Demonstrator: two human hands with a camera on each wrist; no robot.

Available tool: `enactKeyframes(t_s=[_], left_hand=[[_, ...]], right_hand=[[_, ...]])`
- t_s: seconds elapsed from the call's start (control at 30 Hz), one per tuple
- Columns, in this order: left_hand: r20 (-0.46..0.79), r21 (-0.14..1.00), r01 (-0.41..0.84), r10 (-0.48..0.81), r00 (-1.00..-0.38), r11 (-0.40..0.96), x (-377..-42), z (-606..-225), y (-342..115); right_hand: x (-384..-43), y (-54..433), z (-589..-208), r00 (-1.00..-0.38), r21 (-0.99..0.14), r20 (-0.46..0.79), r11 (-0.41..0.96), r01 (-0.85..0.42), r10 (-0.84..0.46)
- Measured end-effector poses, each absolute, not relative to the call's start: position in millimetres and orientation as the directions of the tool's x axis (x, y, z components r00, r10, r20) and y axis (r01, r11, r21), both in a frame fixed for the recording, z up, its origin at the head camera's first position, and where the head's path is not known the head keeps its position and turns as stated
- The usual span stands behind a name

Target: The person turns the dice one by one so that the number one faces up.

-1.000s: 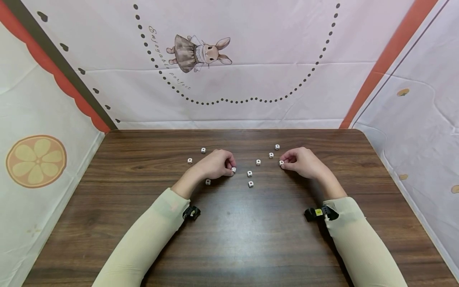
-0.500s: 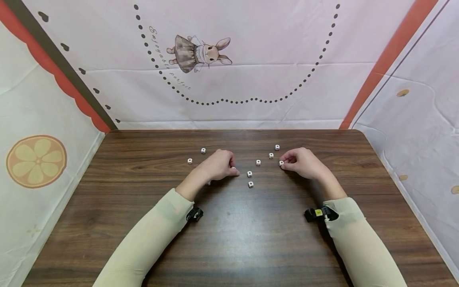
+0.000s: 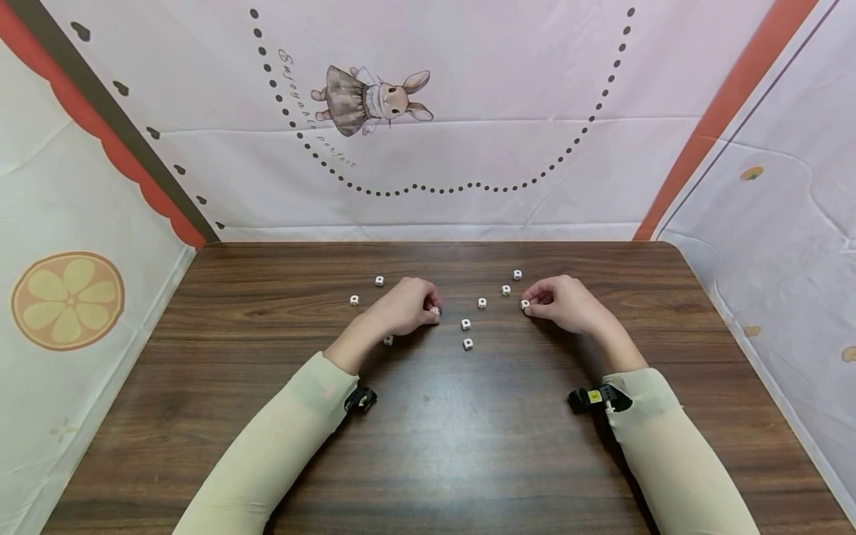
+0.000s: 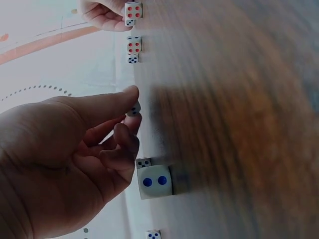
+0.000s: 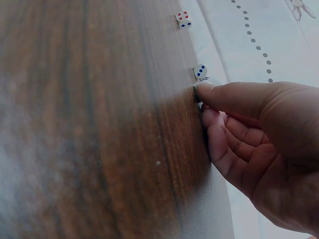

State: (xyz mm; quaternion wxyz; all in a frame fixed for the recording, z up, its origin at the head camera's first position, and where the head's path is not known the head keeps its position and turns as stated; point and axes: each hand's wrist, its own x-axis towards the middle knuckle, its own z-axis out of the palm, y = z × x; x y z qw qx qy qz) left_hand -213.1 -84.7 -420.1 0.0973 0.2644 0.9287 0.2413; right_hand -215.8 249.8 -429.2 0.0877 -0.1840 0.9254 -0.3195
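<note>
Between its thumb and fingers, my left hand (image 3: 404,306) pinches a small white die (image 3: 435,310) near the middle of the table. The left wrist view shows this die (image 4: 133,108) partly covered by the thumb. My right hand (image 3: 567,303) pinches another die (image 3: 524,305) by its sides; in the right wrist view the thumb mostly hides it. Two dice, one nearer (image 3: 466,325) and one farther (image 3: 482,303), sit between the hands. Another die (image 3: 388,340) lies partly behind the left wrist.
More dice stand about on the brown wooden table (image 3: 428,461): one at the back left (image 3: 380,281), one farther left (image 3: 354,300), one at the front middle (image 3: 468,344), and two at the back right (image 3: 517,275). A printed cloth (image 3: 508,89) hangs behind the table.
In my left hand the die was plainly visible, then nearly covered as the thumb slid forward; now it shows again, slightly farther back. The right hand has stayed still on its die.
</note>
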Motion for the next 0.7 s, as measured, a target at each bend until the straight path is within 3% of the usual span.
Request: enactKeyframes(t_s=[0.7], left_hand=[[-0.064, 0.562, 0.419, 0.542, -0.838, 0.714, -215.7, -423.0, -89.4]], right_hand=[[-216.4, 250.2, -429.8, -0.917, -0.624, -0.025, 0.723, -0.296, -0.397]])
